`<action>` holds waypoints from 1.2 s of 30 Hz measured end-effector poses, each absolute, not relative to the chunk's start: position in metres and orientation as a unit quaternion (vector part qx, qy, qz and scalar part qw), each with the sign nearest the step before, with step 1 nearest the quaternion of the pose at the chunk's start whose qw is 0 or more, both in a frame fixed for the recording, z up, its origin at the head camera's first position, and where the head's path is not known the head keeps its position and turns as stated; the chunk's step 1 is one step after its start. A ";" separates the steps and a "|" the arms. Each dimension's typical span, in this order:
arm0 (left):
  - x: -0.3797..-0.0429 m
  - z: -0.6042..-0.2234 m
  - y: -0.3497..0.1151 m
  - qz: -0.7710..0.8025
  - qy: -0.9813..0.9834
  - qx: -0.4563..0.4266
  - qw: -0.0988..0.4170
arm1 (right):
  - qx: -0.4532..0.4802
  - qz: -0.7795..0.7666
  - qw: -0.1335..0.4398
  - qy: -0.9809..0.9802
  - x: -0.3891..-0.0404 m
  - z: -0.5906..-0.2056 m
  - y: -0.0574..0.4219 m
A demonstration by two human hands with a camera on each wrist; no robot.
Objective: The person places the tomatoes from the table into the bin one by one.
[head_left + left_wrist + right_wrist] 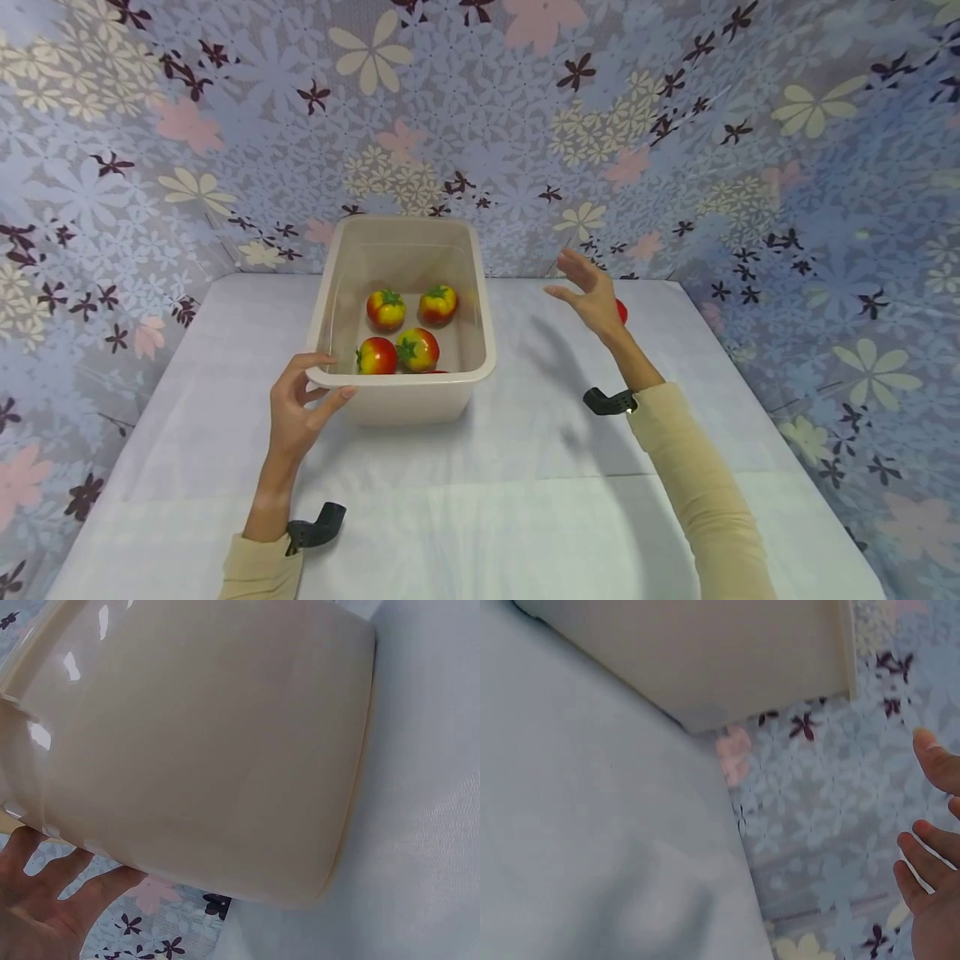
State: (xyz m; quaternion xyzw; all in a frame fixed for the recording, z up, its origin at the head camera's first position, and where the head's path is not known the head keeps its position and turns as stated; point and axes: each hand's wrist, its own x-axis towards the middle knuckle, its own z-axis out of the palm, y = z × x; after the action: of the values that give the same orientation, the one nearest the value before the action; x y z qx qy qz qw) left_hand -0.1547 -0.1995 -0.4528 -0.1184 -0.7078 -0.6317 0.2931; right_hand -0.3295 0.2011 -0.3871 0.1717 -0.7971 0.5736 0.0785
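Observation:
A beige plastic bin (480, 333) stands on the table, with several red-and-yellow tomatoes (417, 349) with green tops inside it. Its near-left corner is held by my left hand (296, 408), fingers over the rim and thumb at the near edge. In the left wrist view, fingers (112, 889) of that hand lie along the bin's wall (202, 750). My right hand (596, 302) hovers to the right of the bin, holding nothing, its thumb and fingers spread apart. Behind it a round red thing (622, 312) shows, mostly hidden by the hand.
A white cloth (487, 533) covers the table. Flower-patterned fabric (517, 125) rises behind the table and along both sides. Each wrist wears a black strap mount, such as the right one (609, 402). The near wall hides part of the bin's floor.

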 end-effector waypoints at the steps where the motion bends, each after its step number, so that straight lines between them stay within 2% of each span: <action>1: -0.155 -0.453 -0.200 -0.632 -0.707 -0.119 0.294 | 0.162 0.575 0.080 -0.798 -0.333 -0.391 0.205; 5: -0.155 -0.453 -0.200 -0.633 -0.709 -0.117 0.290 | 0.120 0.572 0.083 -0.807 -0.346 -0.406 0.222; 15: -0.155 -0.454 -0.200 -0.635 -0.706 -0.122 0.289 | 0.054 0.567 0.135 -0.811 -0.357 -0.429 0.250; 24: -0.154 -0.455 -0.202 -0.633 -0.704 -0.126 0.296 | 0.003 0.563 0.106 -0.820 -0.359 -0.438 0.265; 36: -0.154 -0.454 -0.201 -0.632 -0.706 -0.122 0.295 | -0.020 0.504 0.111 -0.856 -0.361 -0.454 0.283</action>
State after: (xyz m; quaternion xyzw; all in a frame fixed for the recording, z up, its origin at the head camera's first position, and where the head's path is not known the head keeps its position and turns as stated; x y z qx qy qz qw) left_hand -0.1541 -0.2010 -0.4542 -0.1220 -0.7065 -0.6316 0.2953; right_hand -0.3605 0.2834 -0.4538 -0.0201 -0.8562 0.5042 0.1107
